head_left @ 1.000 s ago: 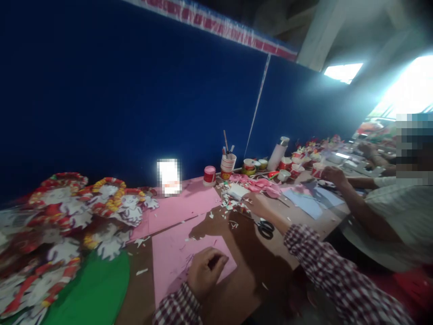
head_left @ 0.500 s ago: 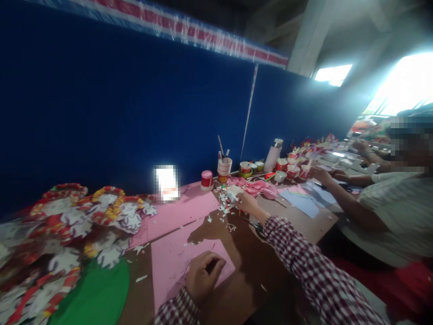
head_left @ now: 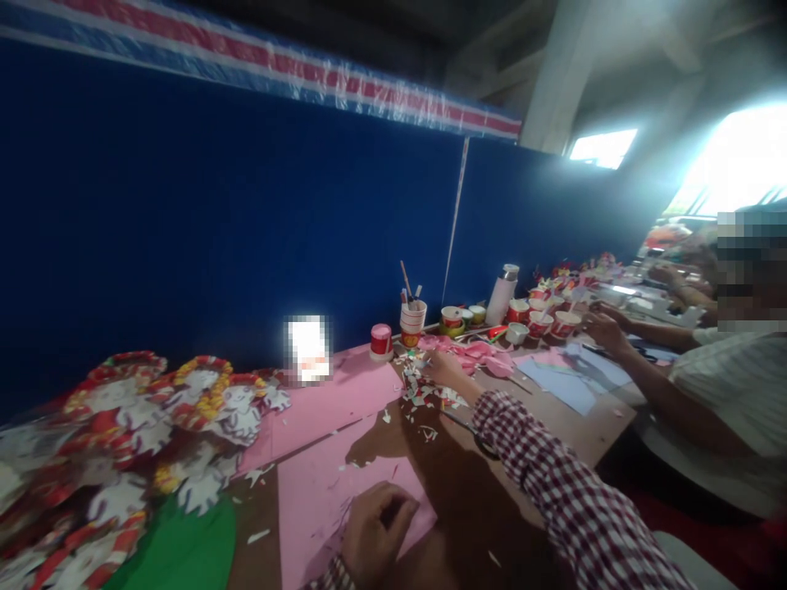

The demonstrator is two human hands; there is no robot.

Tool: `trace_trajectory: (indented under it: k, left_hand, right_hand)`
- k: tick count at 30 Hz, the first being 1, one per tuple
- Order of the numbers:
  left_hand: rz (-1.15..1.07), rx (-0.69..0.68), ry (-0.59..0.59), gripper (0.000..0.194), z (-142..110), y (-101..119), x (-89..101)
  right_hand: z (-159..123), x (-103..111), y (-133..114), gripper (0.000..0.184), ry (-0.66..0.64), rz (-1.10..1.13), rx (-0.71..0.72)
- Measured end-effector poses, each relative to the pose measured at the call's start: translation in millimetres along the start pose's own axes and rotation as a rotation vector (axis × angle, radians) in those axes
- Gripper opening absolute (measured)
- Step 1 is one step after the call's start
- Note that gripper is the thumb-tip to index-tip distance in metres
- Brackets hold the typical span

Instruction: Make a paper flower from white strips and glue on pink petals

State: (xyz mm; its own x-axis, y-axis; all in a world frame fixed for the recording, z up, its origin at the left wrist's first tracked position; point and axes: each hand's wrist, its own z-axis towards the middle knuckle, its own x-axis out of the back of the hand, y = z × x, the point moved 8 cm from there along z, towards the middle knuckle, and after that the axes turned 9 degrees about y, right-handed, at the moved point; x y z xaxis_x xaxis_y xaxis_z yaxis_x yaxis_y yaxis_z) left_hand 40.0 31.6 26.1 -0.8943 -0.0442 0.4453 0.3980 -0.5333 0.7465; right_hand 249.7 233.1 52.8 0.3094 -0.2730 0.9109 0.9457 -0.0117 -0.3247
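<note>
Our right hand [head_left: 443, 369] has gone further out across the surface [head_left: 467, 500] than it was 1 second ago. Then it lay near the scissors [head_left: 473, 433]; now it sits in the heap of paper scraps [head_left: 424, 393], beside the pile of pink cut-outs [head_left: 476, 354]. Half a second ago a small white piece showed at its fingertips; now the blur hides that, and we cannot tell whether the fingers are closed on anything. The checked sleeve [head_left: 553, 492] covers most of the scissors.

Our left hand [head_left: 375, 533] has hardly moved. It rests curled on the near pink sheet [head_left: 332, 500], fingers bent together and pressing the paper down, with nothing held in them that we can see.

So, as we judge it, the reach has arrived among the scraps while the sheet stays pinned in place.

Beyond, the cup of brushes [head_left: 412, 315], a red-lidded pot [head_left: 381, 340] and a white bottle [head_left: 501, 293] stand along the blue wall [head_left: 246, 229]. A co-worker's hand [head_left: 606, 332] works at blue paper [head_left: 562, 381] on the right. Paper figures [head_left: 123, 426] crowd the left, above a green sheet [head_left: 178, 549].
</note>
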Motion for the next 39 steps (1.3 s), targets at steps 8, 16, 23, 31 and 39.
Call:
trace_trajectory:
  k: [8, 16, 23, 31, 39]
  left_hand:
    - [-0.004, 0.022, -0.063, 0.022, -1, -4, -5.4]
    - [-0.002, 0.047, -0.014, 0.022, -3, -7, -7.0]
    - [0.044, 0.034, 0.056, 0.028, -5, -6, -5.5]
    - [0.025, 0.007, -0.013, 0.028, -2, -2, -3.9]
    - [0.025, 0.046, -0.039, 0.020, -1, -1, -4.6]
  right_hand:
    - [68, 106, 35, 0.034, 0.525, 0.349, -0.131]
    - [122, 112, -11, 0.031, 0.440, 0.143, 0.025]
    - [134, 95, -37, 0.034, 0.285, -0.117, 0.027]
    - [135, 88, -46, 0.032, 0.201, -0.189, 0.035]
    - [129, 88, -19, 0.050, 0.255, -0.127, -0.033]
